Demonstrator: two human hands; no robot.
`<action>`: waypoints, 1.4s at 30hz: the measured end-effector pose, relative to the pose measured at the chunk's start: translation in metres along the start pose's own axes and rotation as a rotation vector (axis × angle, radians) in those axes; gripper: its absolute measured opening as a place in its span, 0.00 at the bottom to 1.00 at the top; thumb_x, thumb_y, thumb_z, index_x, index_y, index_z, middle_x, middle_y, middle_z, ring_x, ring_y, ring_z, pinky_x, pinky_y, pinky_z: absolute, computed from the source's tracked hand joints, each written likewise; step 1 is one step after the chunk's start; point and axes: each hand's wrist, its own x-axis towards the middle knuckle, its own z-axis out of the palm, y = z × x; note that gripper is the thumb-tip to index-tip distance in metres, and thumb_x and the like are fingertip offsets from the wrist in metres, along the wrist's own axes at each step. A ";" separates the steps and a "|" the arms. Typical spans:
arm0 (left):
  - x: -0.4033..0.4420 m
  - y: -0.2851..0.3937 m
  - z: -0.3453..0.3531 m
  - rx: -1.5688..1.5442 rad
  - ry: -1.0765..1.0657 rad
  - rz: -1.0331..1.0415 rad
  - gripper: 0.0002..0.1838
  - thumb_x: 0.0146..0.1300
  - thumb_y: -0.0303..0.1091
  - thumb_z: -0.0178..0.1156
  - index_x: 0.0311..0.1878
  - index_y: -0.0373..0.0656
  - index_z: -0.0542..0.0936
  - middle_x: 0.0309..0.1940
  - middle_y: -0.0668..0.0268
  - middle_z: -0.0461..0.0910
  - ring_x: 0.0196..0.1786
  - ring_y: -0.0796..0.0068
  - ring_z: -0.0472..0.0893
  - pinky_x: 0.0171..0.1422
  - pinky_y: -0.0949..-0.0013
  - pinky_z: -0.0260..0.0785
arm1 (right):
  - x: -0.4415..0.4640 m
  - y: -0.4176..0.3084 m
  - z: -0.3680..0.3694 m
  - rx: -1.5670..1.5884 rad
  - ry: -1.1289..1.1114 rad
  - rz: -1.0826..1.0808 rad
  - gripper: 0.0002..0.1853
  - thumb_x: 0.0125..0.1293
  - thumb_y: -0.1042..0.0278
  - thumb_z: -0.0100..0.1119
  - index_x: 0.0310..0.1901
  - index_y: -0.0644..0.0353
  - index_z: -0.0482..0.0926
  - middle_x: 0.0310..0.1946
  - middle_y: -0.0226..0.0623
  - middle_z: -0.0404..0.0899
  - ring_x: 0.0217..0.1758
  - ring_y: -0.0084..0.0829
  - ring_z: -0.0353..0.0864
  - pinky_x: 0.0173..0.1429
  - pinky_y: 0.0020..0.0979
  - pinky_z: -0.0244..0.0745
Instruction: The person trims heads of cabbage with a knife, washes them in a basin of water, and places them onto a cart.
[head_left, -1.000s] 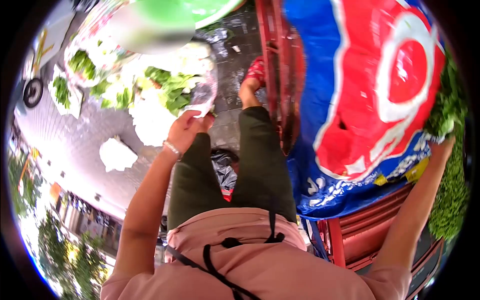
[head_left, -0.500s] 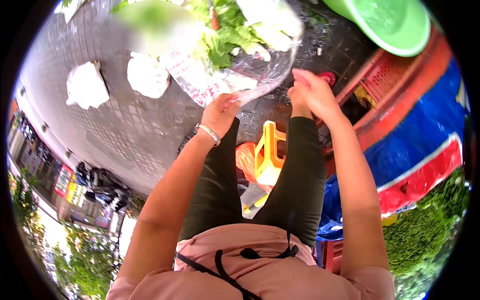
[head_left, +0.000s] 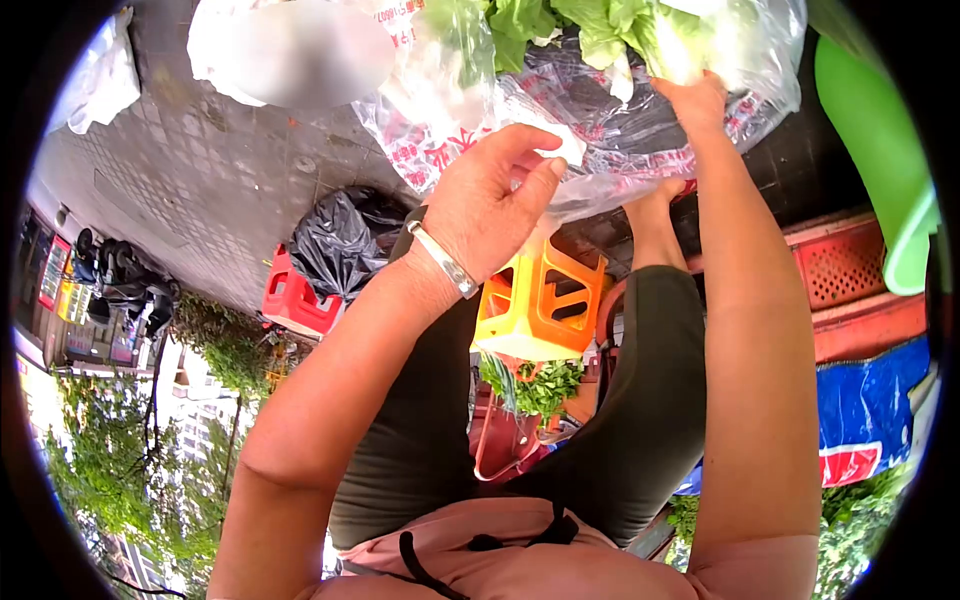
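Leafy greens (head_left: pixel 610 32) are contained in a clear plastic bag (head_left: pixel 640 130), its rim clamped between the fingers (head_left: pixel 541 186) of the left hand (head_left: pixel 488 205). The greens are touched by the right hand (head_left: pixel 700 105), whose finger closure cannot be told. Nearby, a yellow stool (head_left: pixel 533 330) is seen.

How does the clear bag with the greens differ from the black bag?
The clear bag has red printing; the black bag shows none. The clear bag is spread open with leafy greens in it; the black bag is bunched up, any contents hidden. Both look like thin plastic.
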 end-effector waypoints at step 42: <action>-0.042 0.019 -0.012 -1.285 -0.094 -0.250 0.25 0.66 0.41 0.59 0.61 0.38 0.71 0.52 0.56 0.80 0.53 0.63 0.81 0.59 0.61 0.75 | -0.251 -0.117 -0.146 1.294 -0.690 0.224 0.16 0.60 0.66 0.67 0.41 0.62 0.69 0.30 0.32 0.76 0.21 0.20 0.73 0.21 0.23 0.68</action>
